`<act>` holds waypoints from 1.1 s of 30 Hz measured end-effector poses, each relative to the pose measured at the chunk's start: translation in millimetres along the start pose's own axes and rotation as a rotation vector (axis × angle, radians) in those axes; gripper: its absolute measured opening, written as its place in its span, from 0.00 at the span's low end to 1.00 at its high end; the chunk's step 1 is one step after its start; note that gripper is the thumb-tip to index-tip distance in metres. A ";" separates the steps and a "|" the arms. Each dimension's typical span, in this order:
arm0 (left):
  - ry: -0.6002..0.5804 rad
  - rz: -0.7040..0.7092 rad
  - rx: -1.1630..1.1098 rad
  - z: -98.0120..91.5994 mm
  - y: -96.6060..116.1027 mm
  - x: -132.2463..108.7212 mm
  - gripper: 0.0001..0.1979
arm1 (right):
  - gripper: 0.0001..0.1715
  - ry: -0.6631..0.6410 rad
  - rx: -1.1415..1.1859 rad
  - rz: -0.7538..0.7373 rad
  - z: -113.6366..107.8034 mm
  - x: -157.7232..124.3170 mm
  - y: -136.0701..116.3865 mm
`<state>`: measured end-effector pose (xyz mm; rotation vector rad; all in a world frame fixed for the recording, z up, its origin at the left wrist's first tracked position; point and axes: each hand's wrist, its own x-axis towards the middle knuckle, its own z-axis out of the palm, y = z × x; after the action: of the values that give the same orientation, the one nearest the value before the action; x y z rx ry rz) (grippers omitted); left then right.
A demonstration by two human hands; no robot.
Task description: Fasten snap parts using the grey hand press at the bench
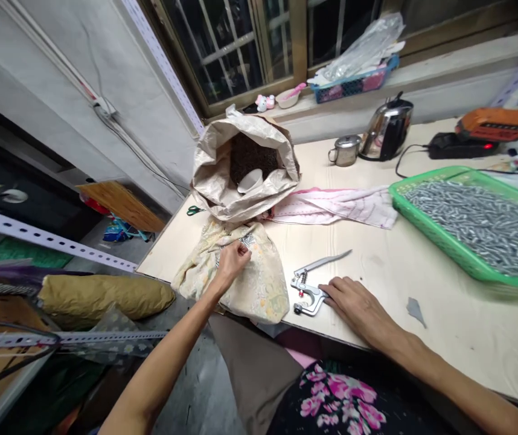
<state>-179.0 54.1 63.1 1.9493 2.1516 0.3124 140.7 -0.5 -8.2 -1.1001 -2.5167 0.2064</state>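
Note:
My left hand [233,261] is closed, fingertips pressed together, above a floral cloth [259,284] bunched at the table's front edge. Small grey metal pieces [247,240] lie on that cloth beside the fingers; whatever the fingers pinch is hidden. My right hand [354,302] is wrapped over the lower handle of silver snap pliers [314,296], which rest on the table. Their upper handle is raised and the jaws are apart, facing left. Behind the cloth stands an open paper-like sack [214,160] with dark small contents and a white scoop or cup [250,181] inside.
A green basket [449,254] full of grey metal pieces sits at right. A pink-white towel [345,205], green-handled scissors [194,210] and a grey scrap [416,311] lie on the table. Behind are a metal mug [346,152], a kettle [386,130] and an orange tool battery [497,124].

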 end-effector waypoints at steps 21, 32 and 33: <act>-0.302 -0.390 -1.021 64.0 84.9 -76.8 0.22 | 0.12 0.016 -0.076 -0.119 -13.4 11.4 15.1; -0.398 -0.430 -0.834 68.6 83.1 -72.0 0.15 | 0.09 0.052 -0.087 -0.128 -8.4 12.6 17.3; -0.433 -0.435 -0.805 67.2 83.8 -70.2 0.14 | 0.09 0.047 -0.084 -0.122 -7.5 12.7 17.6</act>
<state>-72.4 -7.0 25.9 0.9731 1.7087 0.5137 147.8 20.6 -2.6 -0.9668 -2.5606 0.0422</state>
